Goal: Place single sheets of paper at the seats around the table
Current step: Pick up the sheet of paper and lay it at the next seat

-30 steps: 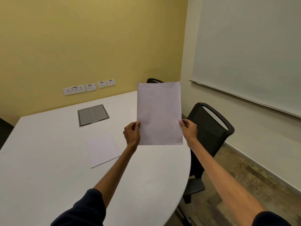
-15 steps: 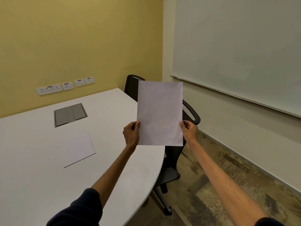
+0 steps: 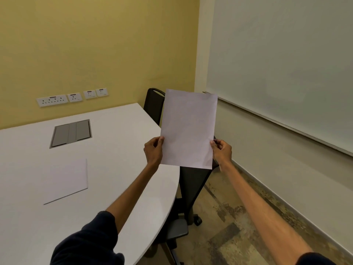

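**Carrying a sheet toward the chairs: one place laid, at least two to go**

The left hand [image 3: 153, 150] pinches the lower left edge of the held sheet [image 3: 188, 129], with the thumb on the side facing the camera and the fingers curled behind. The right hand [image 3: 221, 151] pinches the lower right edge the same way. Between them the paper stands upright in the air, touching nothing else. It hangs over the rounded end of the table [image 3: 118, 131] and covers much of the near chair [image 3: 193, 186] behind it. It looks like one sheet, but I cannot tell whether others lie behind it.

Further out, a second sheet [image 3: 66, 180] lies flat on the tabletop to the left, well apart from the hands, so I judge that one place is already served. The seat it belongs to is out of view. The stretch of table in front of the near chair is bare, as is the stretch beside the far chair [image 3: 153, 106] near the yellow wall. A grey cable hatch [image 3: 71, 133] is set into the middle of the table.

The held sheet most likely goes down at one of these two chairs, and the other then needs its own. The left part of the table runs out of frame, so the full count of seats cannot be read.
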Action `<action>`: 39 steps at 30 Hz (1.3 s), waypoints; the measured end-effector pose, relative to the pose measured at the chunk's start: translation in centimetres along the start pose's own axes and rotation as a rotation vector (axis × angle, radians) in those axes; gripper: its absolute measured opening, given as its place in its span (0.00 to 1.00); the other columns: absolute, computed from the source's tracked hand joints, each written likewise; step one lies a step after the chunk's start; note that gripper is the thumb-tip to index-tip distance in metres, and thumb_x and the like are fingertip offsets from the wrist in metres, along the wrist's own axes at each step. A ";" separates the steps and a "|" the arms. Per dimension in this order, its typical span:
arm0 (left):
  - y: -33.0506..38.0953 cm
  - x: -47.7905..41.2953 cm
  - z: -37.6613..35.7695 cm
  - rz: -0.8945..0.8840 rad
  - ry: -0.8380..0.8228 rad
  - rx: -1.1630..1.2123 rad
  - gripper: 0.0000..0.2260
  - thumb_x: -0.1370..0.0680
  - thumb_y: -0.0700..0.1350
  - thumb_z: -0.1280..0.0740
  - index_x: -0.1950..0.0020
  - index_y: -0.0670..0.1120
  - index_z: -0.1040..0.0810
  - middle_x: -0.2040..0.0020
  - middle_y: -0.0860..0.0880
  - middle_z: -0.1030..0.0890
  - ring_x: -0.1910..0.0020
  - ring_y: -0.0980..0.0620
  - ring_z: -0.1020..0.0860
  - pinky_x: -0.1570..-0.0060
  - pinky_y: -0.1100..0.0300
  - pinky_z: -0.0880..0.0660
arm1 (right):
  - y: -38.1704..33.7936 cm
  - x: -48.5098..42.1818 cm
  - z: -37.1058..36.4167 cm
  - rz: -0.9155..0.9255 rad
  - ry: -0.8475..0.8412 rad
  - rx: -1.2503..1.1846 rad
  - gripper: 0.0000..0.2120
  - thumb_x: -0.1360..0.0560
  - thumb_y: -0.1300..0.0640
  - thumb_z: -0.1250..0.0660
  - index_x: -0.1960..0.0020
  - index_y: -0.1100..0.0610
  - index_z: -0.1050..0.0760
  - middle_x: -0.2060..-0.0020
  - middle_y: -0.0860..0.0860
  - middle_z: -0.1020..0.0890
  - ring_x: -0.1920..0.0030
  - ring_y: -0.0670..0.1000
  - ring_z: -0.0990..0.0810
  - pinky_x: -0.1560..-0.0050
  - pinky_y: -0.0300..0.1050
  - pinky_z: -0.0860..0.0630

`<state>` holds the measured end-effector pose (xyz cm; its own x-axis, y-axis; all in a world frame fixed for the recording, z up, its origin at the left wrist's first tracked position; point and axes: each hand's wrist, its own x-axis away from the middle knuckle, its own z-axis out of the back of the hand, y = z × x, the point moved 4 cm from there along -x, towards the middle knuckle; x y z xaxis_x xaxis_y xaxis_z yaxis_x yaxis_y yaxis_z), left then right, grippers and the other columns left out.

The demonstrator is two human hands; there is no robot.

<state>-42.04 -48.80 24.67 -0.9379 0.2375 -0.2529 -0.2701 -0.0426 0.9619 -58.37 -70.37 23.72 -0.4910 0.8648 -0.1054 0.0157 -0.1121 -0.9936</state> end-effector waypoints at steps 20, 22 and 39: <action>-1.3 -8.7 -13.7 0.084 0.335 -0.068 0.13 0.21 0.49 0.33 0.46 0.41 0.17 0.51 0.45 0.17 0.55 0.50 0.21 0.55 0.61 0.26 | 1.9 -23.6 -2.3 0.011 -0.316 -0.021 0.09 0.24 0.56 0.30 0.47 0.61 0.21 0.53 0.52 0.18 0.57 0.49 0.20 0.55 0.39 0.22; -1.7 -8.8 -14.6 0.121 0.389 -0.063 0.12 0.20 0.48 0.33 0.47 0.41 0.17 0.52 0.46 0.17 0.55 0.50 0.21 0.55 0.61 0.25 | 2.2 -25.8 -3.2 0.012 -0.382 -0.012 0.08 0.24 0.56 0.30 0.48 0.60 0.20 0.54 0.54 0.17 0.56 0.50 0.19 0.52 0.44 0.20; -9.7 -8.2 -6.9 0.313 0.915 -0.115 0.09 0.22 0.45 0.32 0.48 0.40 0.16 0.51 0.45 0.16 0.53 0.49 0.20 0.50 0.56 0.22 | 6.6 -27.2 -23.2 0.013 -0.975 0.118 0.14 0.24 0.58 0.30 0.41 0.65 0.21 0.46 0.60 0.17 0.46 0.58 0.18 0.42 0.56 0.21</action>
<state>-33.20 -57.08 16.70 -0.7641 -0.6449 -0.0171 0.0467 -0.0817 0.9956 -24.66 -83.27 19.10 -0.9962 0.0856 0.0167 -0.0347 -0.2128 -0.9765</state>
